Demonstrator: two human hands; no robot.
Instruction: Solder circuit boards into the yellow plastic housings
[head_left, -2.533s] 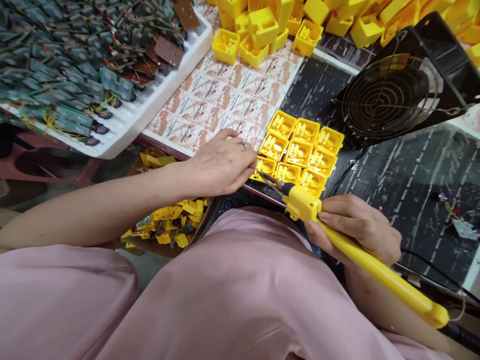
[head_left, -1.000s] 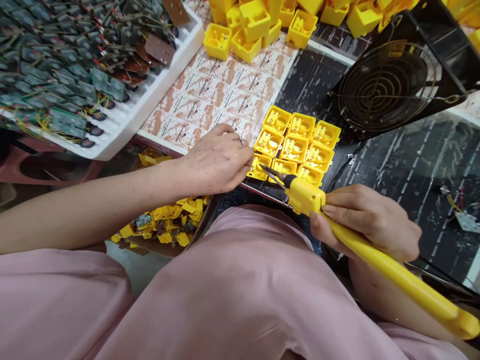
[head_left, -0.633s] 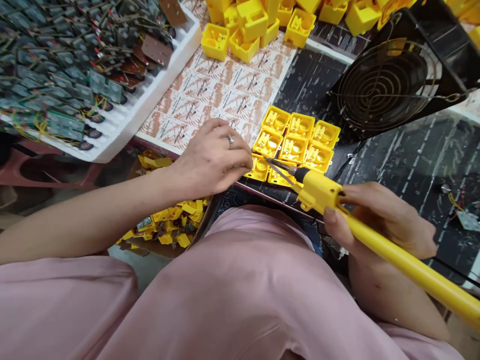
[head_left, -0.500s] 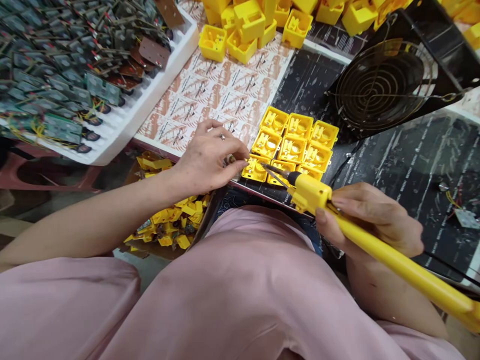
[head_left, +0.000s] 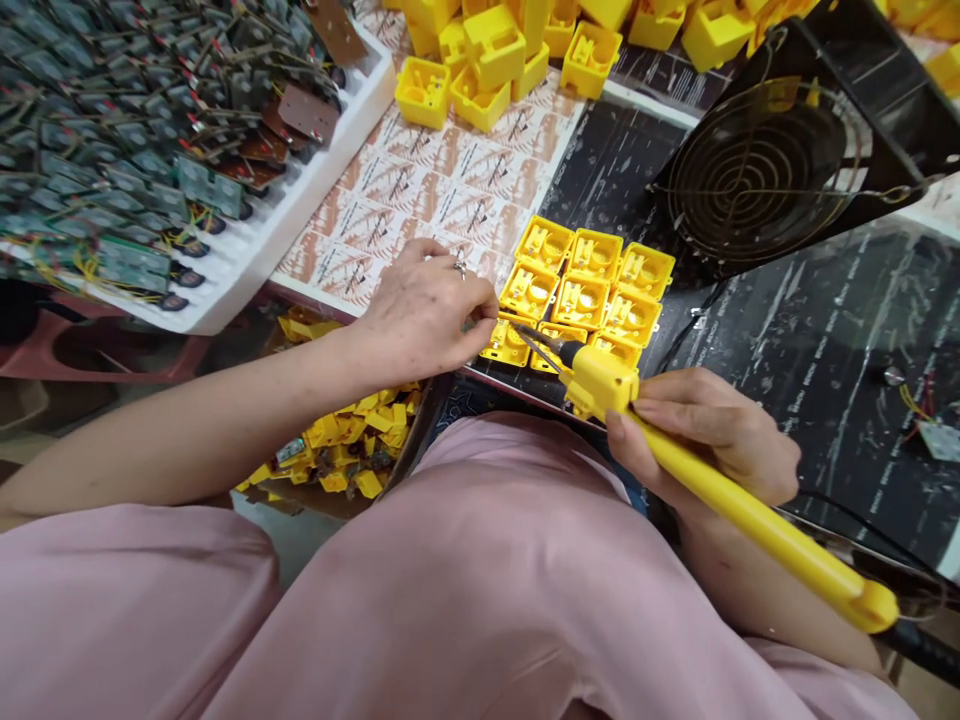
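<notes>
Several open yellow housings (head_left: 583, 302) stand in a block of rows near the table's front edge. My right hand (head_left: 697, 435) is wrapped round a yellow soldering iron (head_left: 750, 510), whose dark tip points left over the front row. At the front left housing (head_left: 506, 343), my left hand (head_left: 442, 305) has its thumb and forefinger pinched together, right beside the iron's tip. Whatever lies between those fingers is too small or hidden to make out. A ring shows on the left hand.
A white foam tray (head_left: 300, 215) of circuit boards stands at the left. Yellow housings (head_left: 495, 50) are piled at the back. A black fan (head_left: 757, 170) stands back right, a small wired board (head_left: 939, 440) at the right. Below the edge is a box of yellow parts (head_left: 352, 440).
My right hand and the iron have moved left, bringing the tip closer to my left fingers. The left finger and thumb have drawn closer together.
</notes>
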